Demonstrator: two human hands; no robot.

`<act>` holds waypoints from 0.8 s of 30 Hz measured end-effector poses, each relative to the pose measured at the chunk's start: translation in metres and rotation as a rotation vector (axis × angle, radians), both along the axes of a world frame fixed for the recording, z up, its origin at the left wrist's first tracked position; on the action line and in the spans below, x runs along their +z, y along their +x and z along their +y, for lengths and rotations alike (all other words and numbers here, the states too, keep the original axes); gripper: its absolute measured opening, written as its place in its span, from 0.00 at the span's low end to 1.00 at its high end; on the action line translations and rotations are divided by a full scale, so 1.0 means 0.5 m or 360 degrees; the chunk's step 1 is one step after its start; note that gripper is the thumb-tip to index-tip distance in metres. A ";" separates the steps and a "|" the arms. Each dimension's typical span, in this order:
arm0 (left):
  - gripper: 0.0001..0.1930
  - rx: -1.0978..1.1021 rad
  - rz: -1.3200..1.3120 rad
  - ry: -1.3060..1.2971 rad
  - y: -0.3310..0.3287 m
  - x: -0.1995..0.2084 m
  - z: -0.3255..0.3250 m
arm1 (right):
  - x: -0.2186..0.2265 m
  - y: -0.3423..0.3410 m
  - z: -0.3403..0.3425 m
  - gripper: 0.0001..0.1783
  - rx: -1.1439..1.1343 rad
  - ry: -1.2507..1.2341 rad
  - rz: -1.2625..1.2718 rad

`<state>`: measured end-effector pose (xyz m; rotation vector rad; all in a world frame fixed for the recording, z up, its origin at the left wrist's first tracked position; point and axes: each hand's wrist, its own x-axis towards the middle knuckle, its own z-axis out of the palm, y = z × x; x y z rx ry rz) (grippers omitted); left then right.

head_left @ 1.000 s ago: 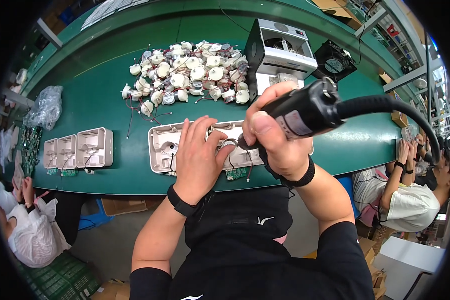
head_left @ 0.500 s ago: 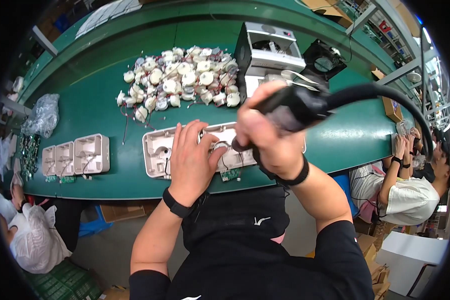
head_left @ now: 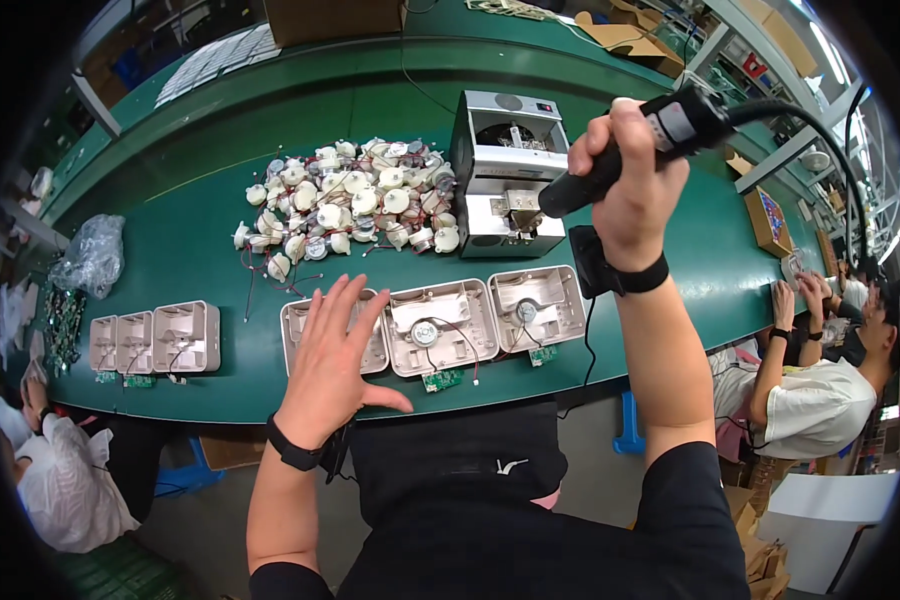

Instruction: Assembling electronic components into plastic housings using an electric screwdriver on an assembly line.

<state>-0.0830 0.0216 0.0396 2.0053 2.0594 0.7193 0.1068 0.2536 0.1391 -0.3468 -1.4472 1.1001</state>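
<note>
My right hand (head_left: 630, 205) is wrapped around a black electric screwdriver (head_left: 585, 188), raised at the right with its tip end at the front of a screw feeder (head_left: 518, 162). A thick cable runs from the screwdriver's back. My left hand (head_left: 322, 365), fingers spread and thumb out, lies over the left one of three pale plastic housings and hides much of it. The middle housing (head_left: 460, 305) and the right housing (head_left: 560, 287) each have a round motor (head_left: 424, 333) with wires inside. Small green circuit boards (head_left: 443, 381) hang at their near edges.
Behind the housings lies a heap of white motors (head_left: 360, 200) with red and black wires. More housings (head_left: 186, 337) stand at the left, near a clear plastic bag (head_left: 92, 255) and a pile of circuit boards (head_left: 65, 315). Co-workers sit at both ends of the green bench (head_left: 240, 385).
My right hand has carried the screwdriver from over the housings up and right to the screw feeder. My left hand has shifted left and spread its fingers, uncovering the middle housing.
</note>
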 end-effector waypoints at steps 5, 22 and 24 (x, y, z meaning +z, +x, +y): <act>0.57 -0.0048 0.0152 -0.0042 0.010 -0.024 0.013 | -0.011 -0.004 0.003 0.12 -0.0002 -0.0196 -0.0115; 0.47 0.0024 0.0158 0.0106 0.012 -0.072 0.016 | -0.102 -0.112 -0.213 0.18 0.0864 -0.0172 -0.0312; 0.47 0.0029 0.0140 0.0106 0.011 -0.073 0.014 | -0.116 -0.119 -0.211 0.17 0.0817 -0.0130 -0.0308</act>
